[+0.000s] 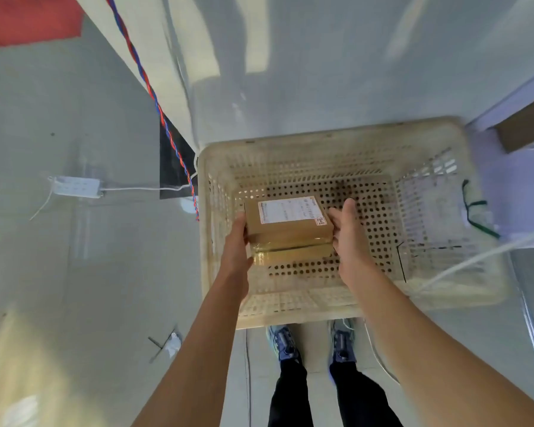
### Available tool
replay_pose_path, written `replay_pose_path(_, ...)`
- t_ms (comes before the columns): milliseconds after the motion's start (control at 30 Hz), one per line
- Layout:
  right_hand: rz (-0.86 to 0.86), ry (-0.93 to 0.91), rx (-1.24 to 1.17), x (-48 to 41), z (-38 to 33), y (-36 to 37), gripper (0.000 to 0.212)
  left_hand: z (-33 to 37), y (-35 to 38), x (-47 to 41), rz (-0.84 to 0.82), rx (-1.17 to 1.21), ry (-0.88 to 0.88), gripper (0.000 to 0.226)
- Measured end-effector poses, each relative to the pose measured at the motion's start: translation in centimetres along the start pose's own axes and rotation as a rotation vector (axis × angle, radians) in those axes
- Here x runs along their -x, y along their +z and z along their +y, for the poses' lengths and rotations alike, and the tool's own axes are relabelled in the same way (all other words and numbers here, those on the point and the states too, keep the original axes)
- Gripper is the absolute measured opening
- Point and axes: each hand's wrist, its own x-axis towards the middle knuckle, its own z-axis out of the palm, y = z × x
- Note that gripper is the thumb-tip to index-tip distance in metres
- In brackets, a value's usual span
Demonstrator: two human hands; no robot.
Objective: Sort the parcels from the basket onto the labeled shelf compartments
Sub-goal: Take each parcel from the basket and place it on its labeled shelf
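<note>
A cream perforated plastic basket (438,143) stands on the floor in front of my feet. Inside it lies a small brown cardboard parcel (287,229) with a white shipping label on top and shiny tape along its near edge. My left hand (236,241) presses against the parcel's left side. My right hand (349,232) presses against its right side, thumb raised. Both hands clasp the parcel between them, low in the basket. I see no other parcel in the basket.
A white power strip (76,186) with its cord lies on the floor at the left. A twisted red-blue cable (154,103) runs diagonally down to the basket's left corner. A brown box (524,127) sits at the right on a low shelf. A white cable (475,257) crosses the basket's right rim.
</note>
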Motion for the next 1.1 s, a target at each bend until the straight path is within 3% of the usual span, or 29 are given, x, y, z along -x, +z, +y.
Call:
replay_pose_path(100, 0.01, -0.118, -0.048, 4.0, -3.7, -1.9, 0.057, 2.7, 1.1, 4.4, -0.025, 0.053, 0.086, 0.042)
replay_pose_path(267, 0.037, -0.299, -0.137, 10.3, -9.4, -4.5, 0.064, 7.8, 3.5, 13.5, -0.024, 0.148, 0.249, 0.047)
replay_pose_path(433, 0.003, -0.502, -0.24, 17.3, -16.2, -8.2, 0.051, 12.9, 5.4, 22.1, -0.053, 0.213, 0.433, 0.054)
replay_pose_path(567, -0.051, -0.632, -0.303, 21.9, -20.2, -11.3, 0.051, 15.8, 7.0, 27.0, -0.066, 0.242, 0.543, 0.029)
replay_pose_path(933, -0.12, -0.83, -0.422, 28.6, -23.3, -16.4, 0.047, 16.7, 8.7, 33.6, -0.172, 0.094, 0.676, 0.066)
replay_pose_path(1100, -0.137, -0.847, -0.464, 30.7, -23.2, -18.4, 0.061, 15.4, 9.0, 36.2, -0.21, 0.089, 0.723, 0.054)
